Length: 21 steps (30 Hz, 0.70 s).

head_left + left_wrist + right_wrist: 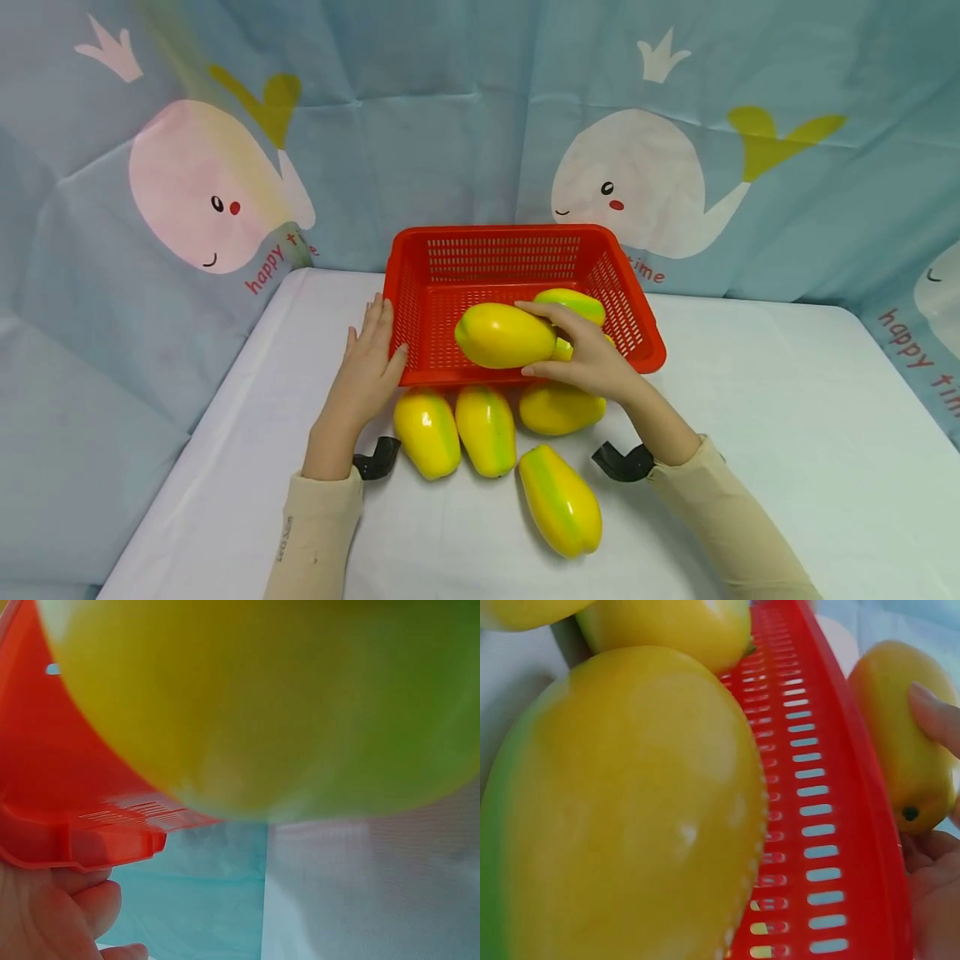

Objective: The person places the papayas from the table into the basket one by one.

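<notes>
My right hand (592, 358) grips a yellow papaya (495, 335) by one end, fingers on the far side and thumb on the near side, over the red basket (517, 229). In the right wrist view this papaya (900, 727) shows beyond the basket's slotted wall. My left hand (366, 371) rests at the basket's left side with fingers extended along the outside. Fingers (94, 904) show under the rim in the left wrist view. Inside, on the right, lies a green-striped papaya (573, 304), with another partly hidden behind my right hand.
Along the basket's front are a left papaya (427, 433), a middle papaya (486, 431) and a right papaya (558, 408). Nearer lies a papaya (561, 500) with a green stripe. A blue whale-print cloth (450, 150) hangs behind the white table (750, 433).
</notes>
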Each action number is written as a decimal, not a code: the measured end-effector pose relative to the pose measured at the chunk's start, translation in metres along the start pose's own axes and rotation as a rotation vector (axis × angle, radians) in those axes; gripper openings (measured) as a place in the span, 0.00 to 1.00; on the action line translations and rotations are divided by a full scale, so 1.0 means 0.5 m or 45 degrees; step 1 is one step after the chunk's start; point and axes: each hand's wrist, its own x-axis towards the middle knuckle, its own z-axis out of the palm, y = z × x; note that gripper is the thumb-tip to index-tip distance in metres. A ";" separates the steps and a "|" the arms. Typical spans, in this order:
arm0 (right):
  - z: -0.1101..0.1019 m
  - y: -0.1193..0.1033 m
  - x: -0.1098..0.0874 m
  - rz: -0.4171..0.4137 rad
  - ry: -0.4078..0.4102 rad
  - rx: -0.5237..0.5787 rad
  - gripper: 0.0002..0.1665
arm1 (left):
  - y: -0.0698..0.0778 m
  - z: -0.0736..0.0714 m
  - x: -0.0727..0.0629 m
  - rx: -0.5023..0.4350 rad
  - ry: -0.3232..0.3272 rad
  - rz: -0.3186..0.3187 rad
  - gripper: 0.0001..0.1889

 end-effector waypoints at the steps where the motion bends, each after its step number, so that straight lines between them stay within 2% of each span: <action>1: 0.002 0.002 0.004 0.011 -0.001 -0.005 0.41 | 0.000 0.000 0.000 0.000 -0.002 0.000 0.33; 16: 0.038 0.013 0.081 0.130 -0.082 -0.216 0.42 | -0.001 0.001 0.002 0.006 0.015 0.004 0.34; 21: 0.054 0.017 0.105 0.202 -0.160 -0.287 0.41 | -0.001 0.001 0.002 0.006 0.015 0.007 0.34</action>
